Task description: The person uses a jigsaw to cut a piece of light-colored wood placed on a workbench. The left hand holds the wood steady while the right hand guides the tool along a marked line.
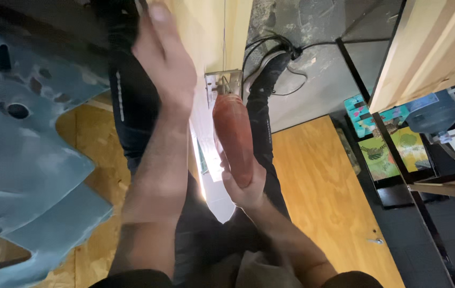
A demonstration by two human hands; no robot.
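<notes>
My right hand (244, 188) grips the body of a reddish-orange jigsaw (233, 133). The saw's metal base plate (221, 81) rests against the edge of a pale wooden board (209, 32) that runs up to the top of the view. My left hand (164, 58) lies flat with fingers together against the board's left side, pressing on it. A black power cord (275, 48) loops on the grey floor just beyond the saw. My dark trousers and a shoe (270, 66) show beneath the board.
A blue-grey moulded panel (19, 160) with holes fills the left side. Chipboard sheets (328, 197) lie on the floor. At the right stand a pale wooden plank (430, 48), a black metal frame (398, 154), colourful picture cards (392, 149) and a water bottle (432, 112).
</notes>
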